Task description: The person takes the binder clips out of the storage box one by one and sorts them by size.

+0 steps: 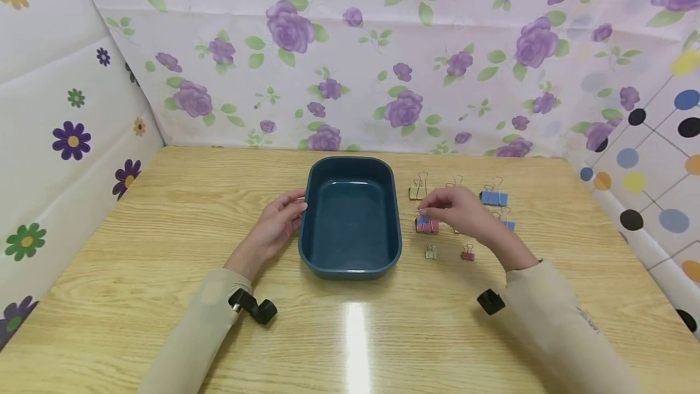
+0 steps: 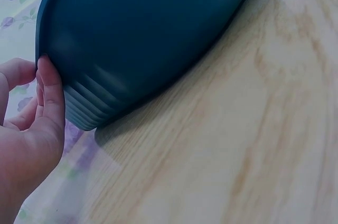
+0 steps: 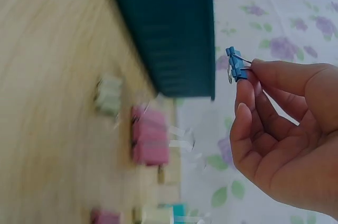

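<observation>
I am pinching a small blue clip in my right hand — raised off the table, just right of the tray. My left hand is resting with relaxed fingers against the tray's left wall — likely steadying it.

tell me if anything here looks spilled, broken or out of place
Nothing stands out. The blue tub sits flat and empty on the table, the left hand touching its side. The right hand pinches a small blue clip; other binder clips lie loosely grouped beside the tub.
</observation>
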`<state>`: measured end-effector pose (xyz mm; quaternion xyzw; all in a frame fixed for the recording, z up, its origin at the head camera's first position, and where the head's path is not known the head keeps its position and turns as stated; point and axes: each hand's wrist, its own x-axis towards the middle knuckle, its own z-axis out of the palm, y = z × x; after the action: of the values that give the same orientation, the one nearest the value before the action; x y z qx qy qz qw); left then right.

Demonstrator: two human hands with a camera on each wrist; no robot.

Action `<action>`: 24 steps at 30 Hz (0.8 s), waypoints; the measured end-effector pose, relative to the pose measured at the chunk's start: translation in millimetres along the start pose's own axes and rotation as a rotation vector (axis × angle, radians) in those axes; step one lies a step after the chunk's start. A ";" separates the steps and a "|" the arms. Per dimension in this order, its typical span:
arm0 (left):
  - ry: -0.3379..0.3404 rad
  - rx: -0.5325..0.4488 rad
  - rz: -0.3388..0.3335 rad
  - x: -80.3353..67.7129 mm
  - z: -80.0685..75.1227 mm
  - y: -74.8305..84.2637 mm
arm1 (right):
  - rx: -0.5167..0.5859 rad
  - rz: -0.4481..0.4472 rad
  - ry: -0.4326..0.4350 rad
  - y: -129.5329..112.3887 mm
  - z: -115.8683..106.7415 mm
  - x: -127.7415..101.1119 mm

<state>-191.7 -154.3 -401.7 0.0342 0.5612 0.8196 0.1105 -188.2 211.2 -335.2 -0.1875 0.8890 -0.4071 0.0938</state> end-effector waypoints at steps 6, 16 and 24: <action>-0.003 -0.004 0.003 0.8 0.2 -0.1 | 0.020 0.048 0.028 23.1 -10.2 -17.1; 0.006 -0.013 -0.006 -1.8 -0.1 0.4 | 0.006 0.110 0.062 55.9 -22.9 -39.7; -0.004 0.001 -0.005 -1.6 0.1 1.4 | 0.008 0.158 0.078 74.8 -37.8 -59.5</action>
<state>-190.3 -155.0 -400.3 0.0346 0.5615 0.8189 0.1138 -165.2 306.3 -366.5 -0.1006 0.9023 -0.4090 0.0918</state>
